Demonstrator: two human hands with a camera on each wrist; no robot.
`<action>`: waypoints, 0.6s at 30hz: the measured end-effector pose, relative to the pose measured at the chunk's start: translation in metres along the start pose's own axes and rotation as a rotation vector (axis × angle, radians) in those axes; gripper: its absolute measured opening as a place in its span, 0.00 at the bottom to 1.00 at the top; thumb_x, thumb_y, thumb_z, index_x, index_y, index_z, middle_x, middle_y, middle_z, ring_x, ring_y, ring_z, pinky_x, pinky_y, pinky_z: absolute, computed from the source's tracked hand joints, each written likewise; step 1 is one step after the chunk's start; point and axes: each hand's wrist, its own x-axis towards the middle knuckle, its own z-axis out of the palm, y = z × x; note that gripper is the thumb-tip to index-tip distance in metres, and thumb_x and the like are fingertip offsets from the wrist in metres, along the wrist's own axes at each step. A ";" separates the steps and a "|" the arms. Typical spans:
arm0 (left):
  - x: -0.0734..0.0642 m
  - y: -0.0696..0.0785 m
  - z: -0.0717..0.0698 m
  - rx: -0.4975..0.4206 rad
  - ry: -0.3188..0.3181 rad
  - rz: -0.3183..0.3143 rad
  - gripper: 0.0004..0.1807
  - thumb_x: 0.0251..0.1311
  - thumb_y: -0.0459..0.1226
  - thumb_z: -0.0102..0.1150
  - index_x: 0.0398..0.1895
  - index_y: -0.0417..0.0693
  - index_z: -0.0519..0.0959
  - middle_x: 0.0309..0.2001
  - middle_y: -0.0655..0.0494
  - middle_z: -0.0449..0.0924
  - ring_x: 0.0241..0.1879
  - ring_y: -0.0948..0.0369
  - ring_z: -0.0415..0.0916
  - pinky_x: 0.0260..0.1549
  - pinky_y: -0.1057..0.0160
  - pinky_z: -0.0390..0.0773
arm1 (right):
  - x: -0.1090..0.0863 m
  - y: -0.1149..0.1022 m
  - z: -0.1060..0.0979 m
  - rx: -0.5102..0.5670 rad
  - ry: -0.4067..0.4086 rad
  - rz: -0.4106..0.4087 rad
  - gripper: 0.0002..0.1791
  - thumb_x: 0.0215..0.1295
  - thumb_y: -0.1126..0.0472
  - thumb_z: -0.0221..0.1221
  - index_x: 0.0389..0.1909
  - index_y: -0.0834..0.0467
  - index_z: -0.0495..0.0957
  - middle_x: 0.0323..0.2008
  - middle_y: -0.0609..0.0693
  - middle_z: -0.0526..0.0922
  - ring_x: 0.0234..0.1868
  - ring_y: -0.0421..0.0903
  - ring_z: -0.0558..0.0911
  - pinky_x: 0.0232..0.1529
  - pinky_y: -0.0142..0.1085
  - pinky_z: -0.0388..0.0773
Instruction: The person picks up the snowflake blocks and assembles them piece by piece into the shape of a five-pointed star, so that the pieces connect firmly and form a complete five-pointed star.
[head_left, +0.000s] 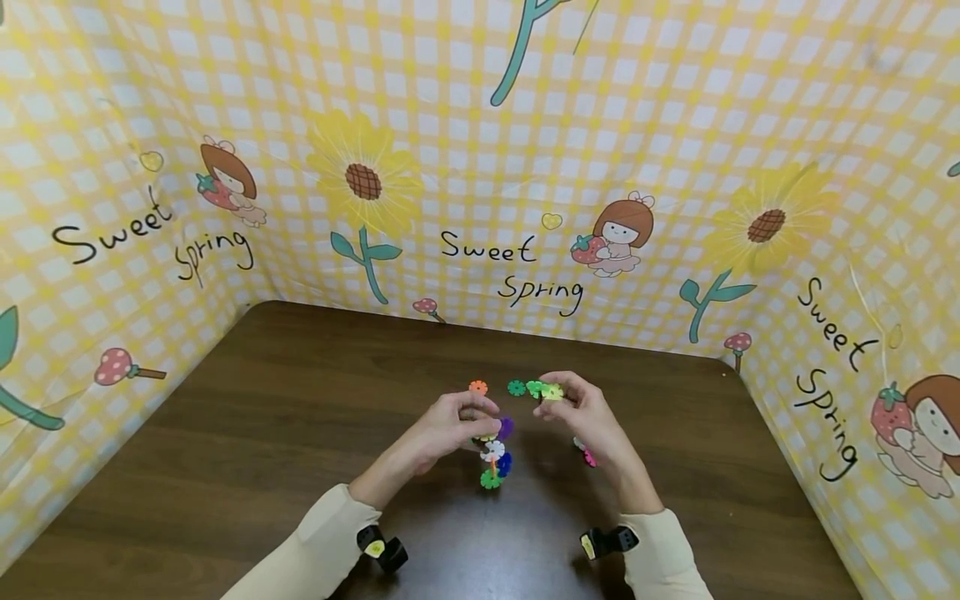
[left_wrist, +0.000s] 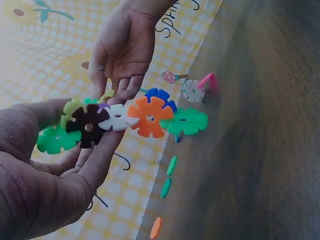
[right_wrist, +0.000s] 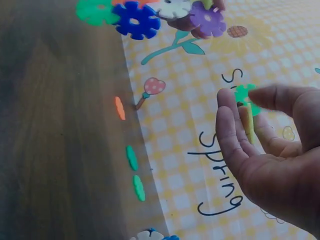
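My left hand (head_left: 446, 429) holds a built cluster of slotted, flower-shaped plastic discs (left_wrist: 145, 110) between its thumb and fingers. A black, a white, an orange, a blue and green discs show in it, and the purple disc (right_wrist: 207, 20) stands out in the right wrist view. To the right, my right hand (head_left: 588, 417) pinches a green disc (right_wrist: 245, 93) and a yellow disc (right_wrist: 249, 124), which is seen edge-on. These two appear joined, though fingers partly cover the place where they meet. The hands are a short way apart, above the table.
On the brown wooden table (head_left: 300, 400) lie a loose orange disc (head_left: 477, 387) and a green disc (head_left: 517, 387) with another green one beside it. A white disc (left_wrist: 193, 91) with a pink disc (left_wrist: 210, 84) rests near my right forearm. Yellow checked cloth (head_left: 465, 167) walls the table's back and sides.
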 end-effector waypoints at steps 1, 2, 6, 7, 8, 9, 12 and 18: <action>0.000 -0.001 0.000 0.007 -0.001 0.000 0.18 0.66 0.36 0.64 0.51 0.31 0.76 0.40 0.47 0.82 0.37 0.58 0.80 0.40 0.54 0.84 | 0.000 0.001 0.002 0.010 0.001 0.000 0.16 0.68 0.72 0.58 0.55 0.69 0.71 0.36 0.56 0.79 0.36 0.50 0.86 0.41 0.37 0.83; 0.000 -0.002 0.000 0.015 -0.001 0.003 0.16 0.66 0.36 0.63 0.50 0.32 0.77 0.40 0.48 0.81 0.37 0.58 0.80 0.39 0.54 0.84 | 0.000 0.002 0.003 0.015 -0.002 -0.002 0.15 0.68 0.71 0.59 0.53 0.69 0.71 0.35 0.56 0.80 0.35 0.50 0.86 0.40 0.37 0.83; 0.001 -0.003 0.000 0.035 0.002 0.027 0.12 0.68 0.35 0.61 0.47 0.34 0.81 0.40 0.48 0.80 0.37 0.58 0.79 0.38 0.55 0.84 | 0.001 0.004 0.008 -0.016 -0.045 0.004 0.11 0.73 0.63 0.58 0.47 0.66 0.70 0.33 0.55 0.82 0.34 0.50 0.86 0.40 0.43 0.83; 0.001 -0.003 0.000 0.040 0.001 0.036 0.12 0.69 0.35 0.61 0.47 0.34 0.81 0.41 0.48 0.79 0.37 0.58 0.78 0.38 0.55 0.84 | 0.001 0.004 0.009 -0.028 -0.065 0.004 0.11 0.74 0.62 0.57 0.46 0.66 0.71 0.33 0.55 0.82 0.34 0.51 0.86 0.40 0.45 0.82; 0.001 -0.003 0.000 0.051 0.004 0.045 0.11 0.69 0.36 0.60 0.47 0.35 0.81 0.42 0.48 0.79 0.37 0.58 0.78 0.38 0.56 0.84 | 0.001 0.004 0.010 -0.037 -0.089 0.007 0.11 0.75 0.60 0.56 0.47 0.65 0.71 0.33 0.55 0.83 0.35 0.53 0.85 0.41 0.47 0.82; 0.001 -0.003 0.000 0.064 0.008 0.053 0.11 0.69 0.36 0.60 0.47 0.36 0.82 0.42 0.48 0.78 0.38 0.58 0.77 0.39 0.56 0.84 | 0.001 0.004 0.011 -0.048 -0.111 0.008 0.11 0.76 0.58 0.55 0.47 0.64 0.71 0.33 0.55 0.83 0.37 0.56 0.85 0.42 0.48 0.81; 0.001 -0.003 0.000 0.085 0.020 0.074 0.10 0.70 0.37 0.60 0.46 0.38 0.82 0.44 0.49 0.78 0.38 0.58 0.77 0.38 0.57 0.83 | -0.001 0.003 0.014 -0.062 -0.175 -0.011 0.13 0.78 0.56 0.52 0.49 0.63 0.70 0.36 0.57 0.84 0.43 0.66 0.83 0.46 0.54 0.79; 0.001 -0.002 0.000 0.100 0.031 0.100 0.10 0.71 0.37 0.59 0.46 0.38 0.82 0.44 0.47 0.80 0.38 0.58 0.78 0.39 0.55 0.83 | -0.002 -0.001 0.014 -0.095 -0.197 -0.053 0.12 0.80 0.56 0.47 0.49 0.63 0.68 0.42 0.61 0.86 0.46 0.65 0.84 0.48 0.55 0.77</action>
